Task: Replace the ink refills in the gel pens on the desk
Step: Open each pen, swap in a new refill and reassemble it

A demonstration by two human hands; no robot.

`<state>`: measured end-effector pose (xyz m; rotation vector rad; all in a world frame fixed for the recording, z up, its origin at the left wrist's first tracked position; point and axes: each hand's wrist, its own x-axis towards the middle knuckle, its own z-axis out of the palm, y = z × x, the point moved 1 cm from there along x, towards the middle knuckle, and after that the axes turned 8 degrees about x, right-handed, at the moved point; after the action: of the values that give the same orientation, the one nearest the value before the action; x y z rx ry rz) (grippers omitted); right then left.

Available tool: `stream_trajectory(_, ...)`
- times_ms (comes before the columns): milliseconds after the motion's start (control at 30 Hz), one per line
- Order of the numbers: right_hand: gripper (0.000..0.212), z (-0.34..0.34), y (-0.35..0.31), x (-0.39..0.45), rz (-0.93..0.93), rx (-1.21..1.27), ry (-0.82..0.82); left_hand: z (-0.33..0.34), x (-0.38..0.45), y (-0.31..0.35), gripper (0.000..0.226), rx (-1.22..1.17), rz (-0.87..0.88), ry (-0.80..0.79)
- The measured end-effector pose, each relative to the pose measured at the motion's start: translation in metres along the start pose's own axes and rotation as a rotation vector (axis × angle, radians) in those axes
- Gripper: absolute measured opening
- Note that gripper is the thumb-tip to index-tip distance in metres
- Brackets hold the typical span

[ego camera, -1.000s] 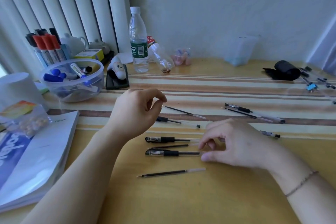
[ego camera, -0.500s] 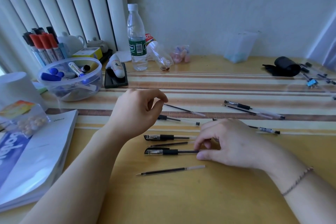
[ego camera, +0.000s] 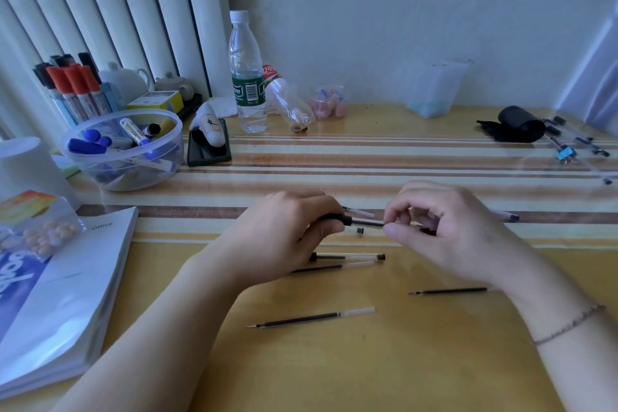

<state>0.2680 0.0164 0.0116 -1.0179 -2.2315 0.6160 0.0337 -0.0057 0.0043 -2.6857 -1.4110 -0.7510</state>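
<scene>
Wooden desk (ego camera: pixel 434 361) held loose refills (ego camera: pixel 311 318); left hand (ego camera: pixel 281 237) and right hand (ego camera: pixel 444 231) each pinched one black-gripped pen (ego camera: pixel 364 222).

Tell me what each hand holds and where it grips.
Left hand grips the black rubber grip section of a gel pen; right hand pinches the same pen's clear barrel at the other end with thumb and fingers.

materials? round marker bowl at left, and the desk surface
Round clear bowl: looks like transparent plastic, since the markers show through its wall. Yellow-and-brown striped desk: likely wood or laminate under a glossy clear cover, given the soft reflections; the grain is unclear.
</scene>
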Motion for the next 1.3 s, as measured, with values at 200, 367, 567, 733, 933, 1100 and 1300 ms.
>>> stream_trajectory(200,0.029,0.021,-0.004,0.003,-0.077,-0.065,-0.053,0.003,0.001,0.012,0.030,0.040,0.035,-0.016)
stream_trajectory(367,0.035,0.021,-0.002,0.003,-0.094,0.001,-0.058,0.004,0.001,0.009,0.030,-0.041,0.024,-0.033)
stream_trajectory(567,0.039,0.018,-0.004,0.003,-0.121,0.028,0.018,-0.006,-0.001,0.007,0.028,-0.090,0.029,-0.004)
stream_trajectory(733,0.034,0.012,-0.004,0.003,-0.155,-0.019,0.119,-0.011,-0.003,-0.001,0.025,-0.079,-0.021,0.115)
stream_trajectory(933,0.036,0.011,-0.002,0.002,-0.159,-0.001,0.127,-0.009,-0.003,-0.001,0.021,-0.024,-0.020,0.135)
stream_trajectory(1100,0.025,0.015,-0.008,0.003,-0.281,0.027,0.307,-0.009,-0.001,0.000,0.025,-0.088,-0.014,0.144)
stream_trajectory(1300,0.014,0.020,-0.013,0.002,-0.325,0.000,0.436,-0.009,0.001,0.003,0.041,-0.245,-0.059,0.168)
